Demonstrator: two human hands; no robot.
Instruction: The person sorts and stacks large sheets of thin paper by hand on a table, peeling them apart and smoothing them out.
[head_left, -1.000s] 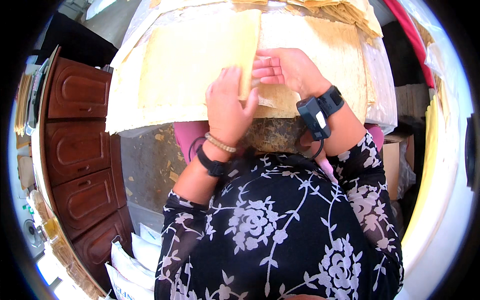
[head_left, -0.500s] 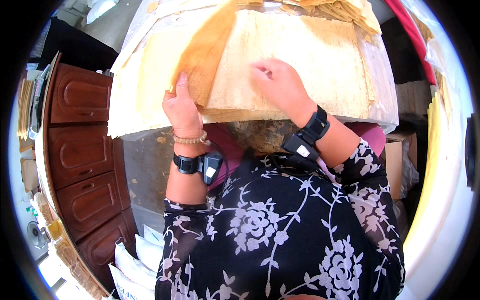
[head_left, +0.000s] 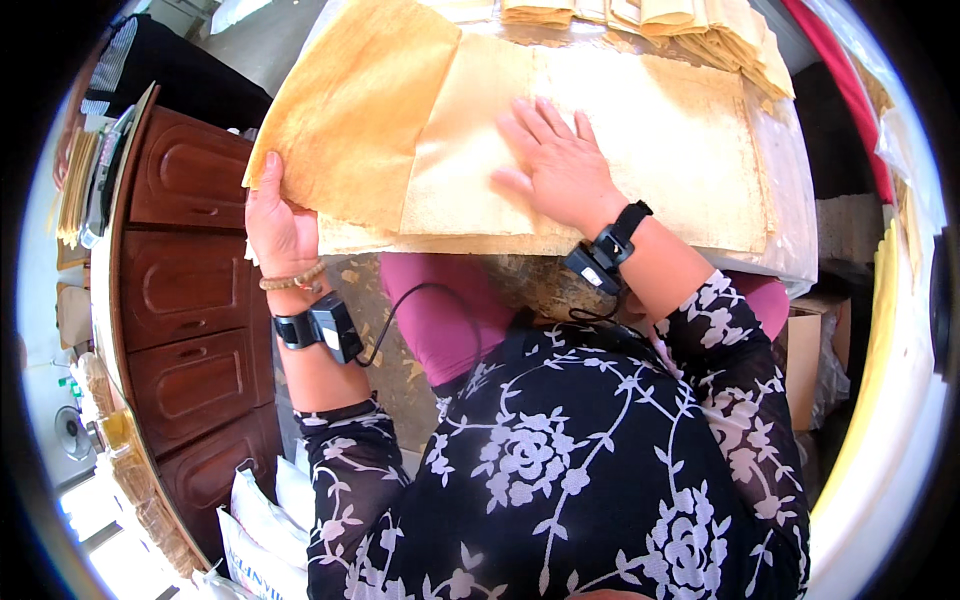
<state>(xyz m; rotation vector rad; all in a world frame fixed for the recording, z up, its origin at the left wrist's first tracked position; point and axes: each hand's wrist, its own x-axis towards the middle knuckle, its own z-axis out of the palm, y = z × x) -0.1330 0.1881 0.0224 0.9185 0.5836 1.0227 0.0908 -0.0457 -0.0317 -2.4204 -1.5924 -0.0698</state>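
Observation:
A thin, fibrous, yellow-tan sheet [head_left: 350, 120] is lifted at its left part, its flap slanting up from the stack of pale sheets [head_left: 660, 150] on the table. My left hand [head_left: 280, 225] pinches the flap's lower left edge between thumb and fingers. My right hand [head_left: 562, 165] lies over the middle of the stack, palm down and fingers spread, slightly blurred. It grips nothing. Bright light washes out the stack's surface around it. I cannot tell how many sheets lie beneath.
Folded bundles of similar sheets [head_left: 700, 25] sit along the table's far edge. Clear plastic [head_left: 795, 215] covers the table [head_left: 800, 255] on the right. A brown wooden cabinet [head_left: 190, 270] stands at left, with white sacks [head_left: 255, 540] at its foot. A cardboard box [head_left: 803, 365] is at right.
My left hand has moved left, drawing the sheet's flap outward so it spreads wider. My right hand has gone from curled fingers to spread ones over the stack.

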